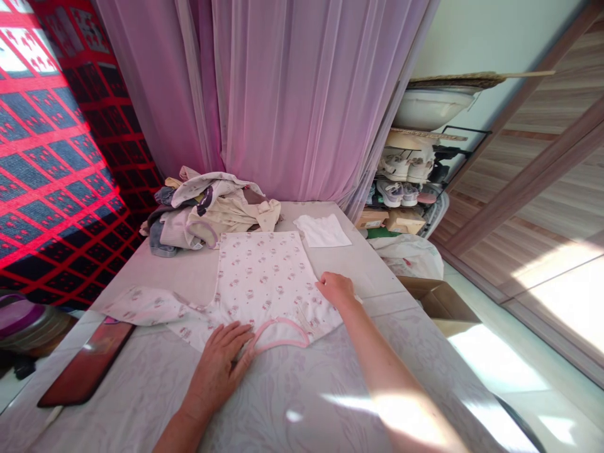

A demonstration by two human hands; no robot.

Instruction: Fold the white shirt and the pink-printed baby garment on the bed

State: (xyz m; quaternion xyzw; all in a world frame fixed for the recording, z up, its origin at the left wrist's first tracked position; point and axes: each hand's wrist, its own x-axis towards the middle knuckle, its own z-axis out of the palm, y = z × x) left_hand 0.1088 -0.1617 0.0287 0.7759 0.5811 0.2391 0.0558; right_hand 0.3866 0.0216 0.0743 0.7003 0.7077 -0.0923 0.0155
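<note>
Little white baby top with pink print, spread out under both my hands

It's lying on the table with its long axis running away from me, pink neck trim at my end and one sleeve out to the left. My left hand is closest to that trim, fingers spread flat on the fabric, not gripping. Right hand sits on the top's right edge, fingers together; can't tell if they're pinching anything. Pile of clothes just beyond.
</note>
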